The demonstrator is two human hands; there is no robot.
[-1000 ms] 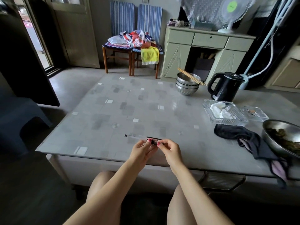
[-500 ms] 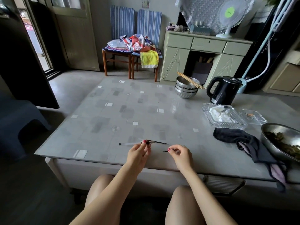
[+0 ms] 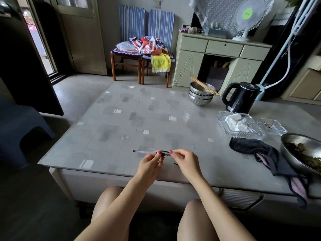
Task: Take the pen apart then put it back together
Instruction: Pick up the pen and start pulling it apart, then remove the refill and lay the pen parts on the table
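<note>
- Just below the frame's centre, the slim clear-plastic pen with a black end cap (image 3: 149,151) lies level above the near edge of the grey tile-patterned table under a glossy sheet (image 3: 139,119), its capped end pointing toward the left of the frame.
- The left hand (image 3: 149,165) pinches the pen's dark grip section between thumb and forefinger; the right hand (image 3: 186,160) pinches narrowly at the pen's right end, on what seems a thin dark tip piece too small to identify.
- A small dark sliver (image 3: 175,164) lies on the table just below the right hand, half hidden; it may be a loose pen part, though I cannot tell.
- Risk: a tiny part such as a spring or tip could slip from a fingertip pinch, skid across the glossy sheet and drop off the near edge onto the dark floor.
- Risk: a sideways pull could bend the thin refill; a straight pull along the barrel looks safer.
- Risk: the right forearm sweeps close to the sliver and may brush it off.
- The crumpled black cloth (image 3: 251,150) at right centre could swallow a rolling part.
</note>
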